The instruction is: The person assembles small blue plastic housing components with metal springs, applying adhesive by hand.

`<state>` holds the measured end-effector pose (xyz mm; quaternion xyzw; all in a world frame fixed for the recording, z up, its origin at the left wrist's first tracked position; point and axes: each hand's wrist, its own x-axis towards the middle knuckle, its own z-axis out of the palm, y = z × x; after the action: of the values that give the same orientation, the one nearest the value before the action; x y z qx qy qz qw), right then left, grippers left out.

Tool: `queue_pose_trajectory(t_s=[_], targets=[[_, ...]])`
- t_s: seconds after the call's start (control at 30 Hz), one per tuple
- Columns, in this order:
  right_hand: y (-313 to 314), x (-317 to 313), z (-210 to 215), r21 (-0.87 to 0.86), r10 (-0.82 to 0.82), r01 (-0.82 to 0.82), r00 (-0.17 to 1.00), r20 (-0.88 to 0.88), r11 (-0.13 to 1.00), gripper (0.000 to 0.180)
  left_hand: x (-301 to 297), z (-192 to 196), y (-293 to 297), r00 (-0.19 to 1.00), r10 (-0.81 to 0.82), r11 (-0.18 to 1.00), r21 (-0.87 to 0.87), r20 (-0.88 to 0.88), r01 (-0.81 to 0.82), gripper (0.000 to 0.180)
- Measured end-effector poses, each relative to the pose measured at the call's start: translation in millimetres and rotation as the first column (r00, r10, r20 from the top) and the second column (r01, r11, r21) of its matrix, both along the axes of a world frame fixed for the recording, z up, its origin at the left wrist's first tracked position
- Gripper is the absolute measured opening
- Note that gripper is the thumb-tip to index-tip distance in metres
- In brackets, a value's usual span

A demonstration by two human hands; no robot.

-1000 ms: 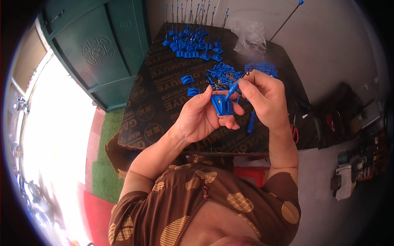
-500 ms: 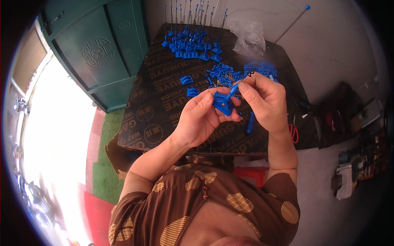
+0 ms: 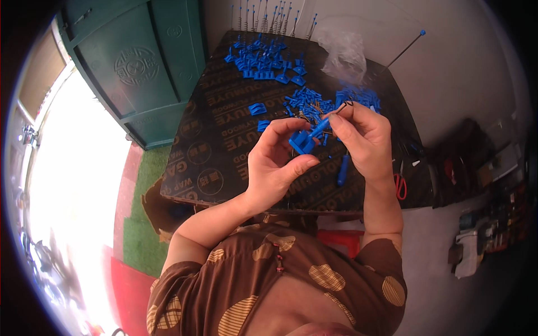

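Observation:
Above the front part of the table, a blue plastic base [image 3: 302, 142] with a blue stem [image 3: 319, 129] is between my two hands. My left hand [image 3: 272, 162] curls loosely round the base, fingertips at its far side and the thumb spread below it. My right hand [image 3: 358, 131] pinches the upper end of the stem, where a dark bent wire shows at the fingertips. A thin rod with a blue ball tip [image 3: 422, 33] rises at the upper right; its lower end is out of sight. A blue-handled tool [image 3: 343, 171] lies under my right hand.
Small blue parts [image 3: 305, 102] are heaped beyond my hands, with another blue pile [image 3: 358, 96] to the right. Blue bases with upright springs [image 3: 263, 59] crowd the far left corner. A clear plastic bag [image 3: 343, 55] lies at the back; red-handled scissors [image 3: 400, 186] sit at the right edge.
My left thumb has moved off the base and down, and the fingers have shifted to its far side. The base has turned. My right hand keeps its pinch.

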<state>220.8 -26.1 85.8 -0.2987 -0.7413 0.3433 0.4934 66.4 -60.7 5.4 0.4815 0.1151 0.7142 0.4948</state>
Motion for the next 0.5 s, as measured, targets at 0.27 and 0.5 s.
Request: queue_pose_trajectory(t_s=[0.27,0.5], targets=[[1.4,-0.3,-4.3,-0.048,0.036,-0.038,0.998,-0.053,0.998,0.013,-2.5,-4.1,1.9,0.868,0.402,0.909,0.240,-0.290,-0.341,0.065],[0.2,-0.1,-4.2,-0.116,0.089,-0.102,0.990,-0.111,0.988,0.012,-2.8,-1.5,1.5,0.824,0.489,0.862,0.301,-0.287,-0.408,0.069]])
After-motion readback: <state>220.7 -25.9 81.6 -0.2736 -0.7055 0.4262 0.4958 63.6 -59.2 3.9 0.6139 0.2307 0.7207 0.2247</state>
